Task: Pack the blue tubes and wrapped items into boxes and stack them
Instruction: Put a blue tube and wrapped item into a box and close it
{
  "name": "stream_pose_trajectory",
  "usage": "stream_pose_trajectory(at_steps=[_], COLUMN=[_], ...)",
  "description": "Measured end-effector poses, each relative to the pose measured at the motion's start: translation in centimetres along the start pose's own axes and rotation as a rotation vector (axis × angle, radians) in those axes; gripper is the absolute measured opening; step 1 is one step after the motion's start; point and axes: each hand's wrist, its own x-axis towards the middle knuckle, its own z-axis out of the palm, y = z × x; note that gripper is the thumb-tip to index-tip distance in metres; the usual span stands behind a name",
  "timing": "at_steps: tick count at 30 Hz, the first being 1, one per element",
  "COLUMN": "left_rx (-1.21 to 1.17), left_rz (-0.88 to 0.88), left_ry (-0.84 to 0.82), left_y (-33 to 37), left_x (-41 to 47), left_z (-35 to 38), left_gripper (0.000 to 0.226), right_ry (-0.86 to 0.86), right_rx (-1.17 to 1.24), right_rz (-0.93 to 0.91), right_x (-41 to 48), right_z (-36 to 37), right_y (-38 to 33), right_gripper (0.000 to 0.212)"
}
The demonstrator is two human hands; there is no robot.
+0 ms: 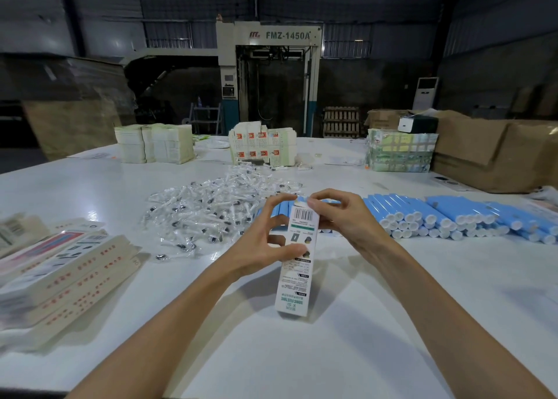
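At frame centre, our left hand grips the white printed carton to steady it while our right hand pinches its top flap, apparently closing it; blue tubes and wrapped items lie just behind.

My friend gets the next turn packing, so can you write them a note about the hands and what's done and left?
Left hand grips the white box, held on end; right hand pinches its top flap. Its contents are hidden.
Blue tubes lie in rows on the table at right; wrapped items are heaped beyond the left hand.
Done: boxes stacked at left.
Left: close this box, stack it, pack the remaining tubes and items.
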Motion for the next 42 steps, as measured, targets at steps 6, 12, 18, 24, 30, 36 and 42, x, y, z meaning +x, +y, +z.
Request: stream_pose_trajectory(at_steps=[6, 12, 18, 24, 30, 36, 42], left_rx=[-0.016, -0.067, -0.028, 0.06, 0.139, 0.168, 0.037], left_rz=[-0.025, -0.077, -0.073, -0.041, -0.008, 0.038, -0.03], left_ry=[-0.005, -0.018, -0.055, -0.006, -0.01, 0.047, 0.047], left_y=[-0.3, -0.7, -1.0, -0.9, -0.2, 0.1, -0.1], left_x=[0.0, -0.2, -0.1, 0.3, 0.2, 0.1, -0.1], left_z=[0.1, 0.5, 0.9, 0.3, -0.2, -0.4, 0.0], left_gripper=[0.094, 0.09, 0.081, 0.082, 0.084, 0.079, 0.075], right_ry=[-0.036, -0.042, -0.036, 0.033, 0.116, -0.006, 0.05], right_rx=[-0.024, -0.022, -0.029, -0.04, -0.086, 0.007, -0.08], right_rz=[-0.007, 0.037, 0.089, 0.027, -0.035, -0.042, -0.119], right_x=[0.3, 0.1, -0.1, -0.3, -0.3, -0.7, -0.8], right_z=[-0.6, -0.9, -1.2, -0.2, 0.7, 0.7, 1.4], right_y=[0.1, 0.1, -0.2, -0.1, -0.1, 0.3, 0.9], right_gripper=[0.009, 0.01, 0.009, 0.01, 0.009, 0.014, 0.01])
